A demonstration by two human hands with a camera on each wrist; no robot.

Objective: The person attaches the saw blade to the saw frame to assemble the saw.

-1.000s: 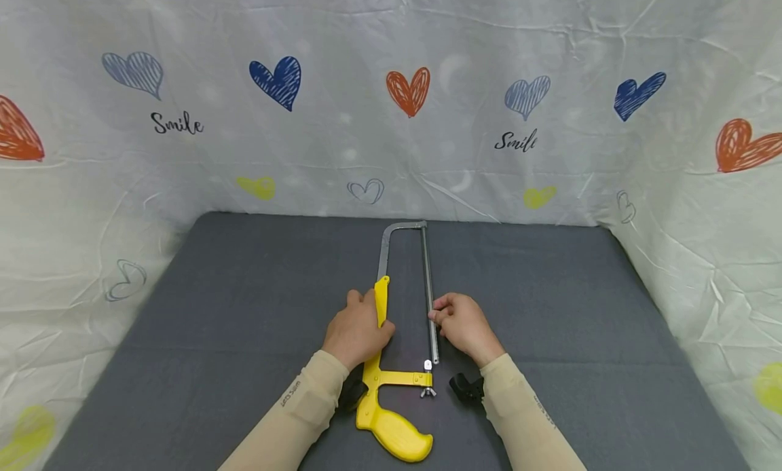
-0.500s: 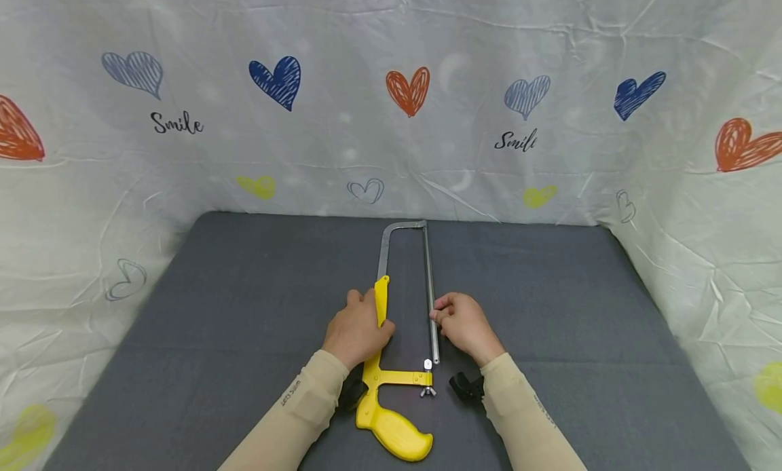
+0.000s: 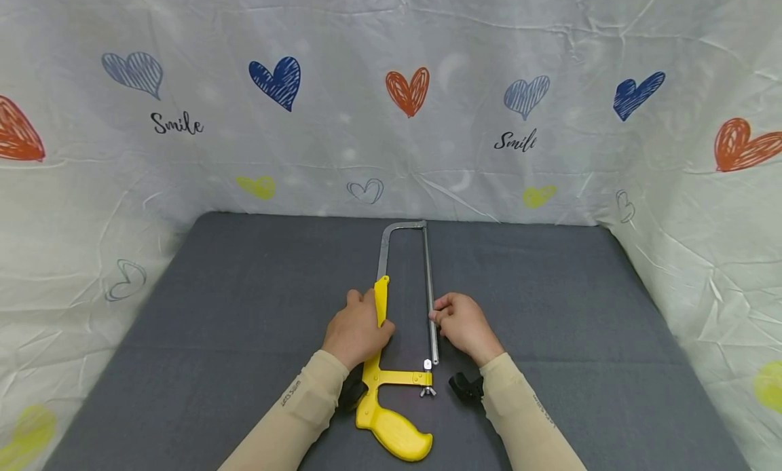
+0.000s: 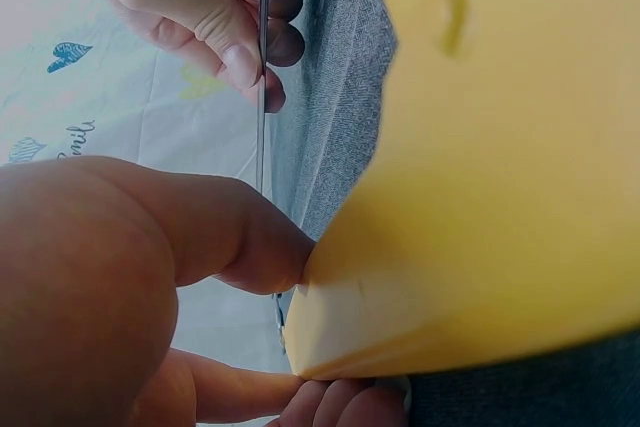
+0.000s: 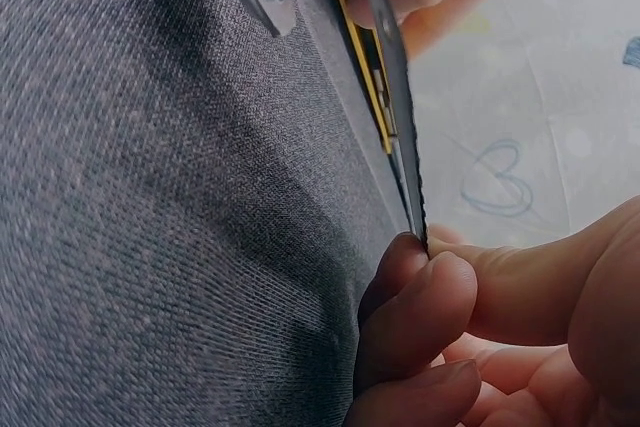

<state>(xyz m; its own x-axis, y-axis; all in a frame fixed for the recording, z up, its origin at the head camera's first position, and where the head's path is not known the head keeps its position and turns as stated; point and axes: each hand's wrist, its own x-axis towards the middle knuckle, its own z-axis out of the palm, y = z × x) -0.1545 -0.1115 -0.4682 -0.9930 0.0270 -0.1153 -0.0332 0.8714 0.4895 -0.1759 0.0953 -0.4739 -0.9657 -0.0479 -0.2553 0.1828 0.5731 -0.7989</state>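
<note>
A hacksaw lies flat on the grey table (image 3: 244, 308), its yellow handle (image 3: 394, 434) toward me and its grey metal frame (image 3: 385, 247) pointing away. My left hand (image 3: 357, 328) grips the yellow bar (image 3: 381, 294) of the frame; the left wrist view shows the fingers wrapped round the yellow plastic (image 4: 500, 177). My right hand (image 3: 463, 325) pinches the thin saw blade (image 3: 430, 288) between thumb and fingertips (image 5: 420, 287). The blade's near end (image 3: 435, 359) lies beside the wing nut (image 3: 427, 391) and its pin (image 3: 427, 365).
A white cloth with hearts and "Smile" print (image 3: 391, 98) walls the table at the back and both sides. A black wrist-camera mount (image 3: 467, 387) sits under my right forearm. The table's far edge runs just behind the saw frame.
</note>
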